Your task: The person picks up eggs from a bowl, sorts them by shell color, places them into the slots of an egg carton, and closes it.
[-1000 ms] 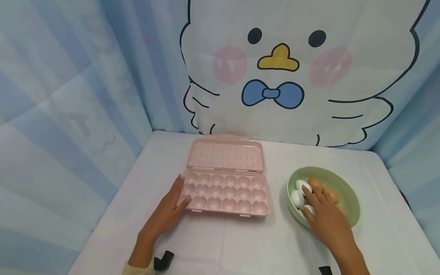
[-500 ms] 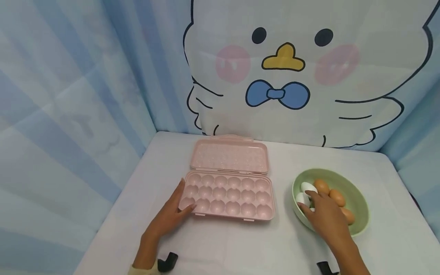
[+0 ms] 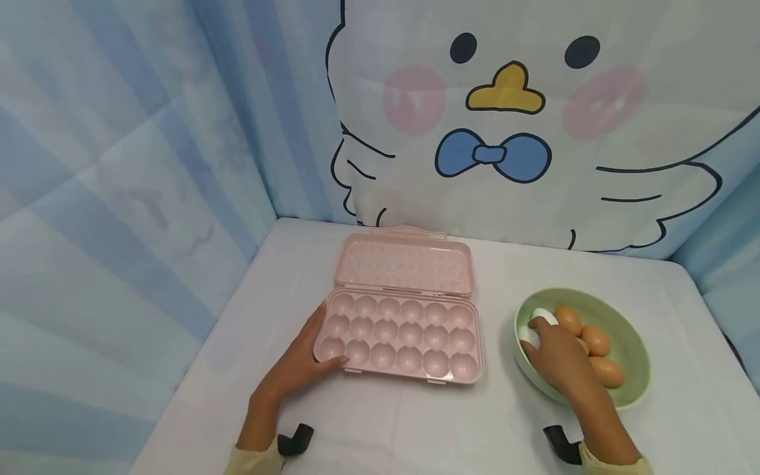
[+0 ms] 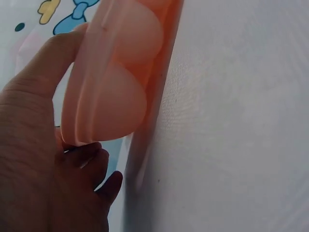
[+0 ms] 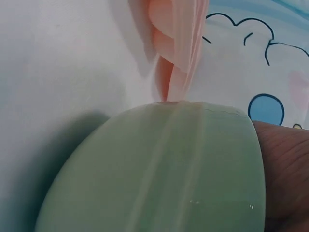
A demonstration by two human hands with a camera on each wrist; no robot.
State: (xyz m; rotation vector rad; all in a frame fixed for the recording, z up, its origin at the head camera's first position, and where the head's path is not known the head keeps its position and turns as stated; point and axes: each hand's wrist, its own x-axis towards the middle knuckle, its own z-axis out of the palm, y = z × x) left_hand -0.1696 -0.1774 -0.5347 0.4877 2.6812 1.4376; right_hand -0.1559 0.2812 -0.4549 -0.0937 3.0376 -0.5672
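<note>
A pink egg carton lies with its lid folded back, its cups bare. My left hand grips its left end, thumb at the front edge and fingers along the side. In the left wrist view, that hand wraps around the end of the carton. My right hand is inside a green bowl, thumb and fingers curled around a white egg. Another white egg shows beyond the fingers. Several brown eggs lie on the bowl's right side.
Both things rest on a white-covered table. A light blue curtain hangs at the left, and a cartoon-printed cloth closes off the back. In the right wrist view, the bowl's outer wall hides most of the hand.
My right hand's fingers have drawn in around a white egg, and more brown eggs show beside it. The left hand stays at the carton's end. The head view has shifted slightly.
</note>
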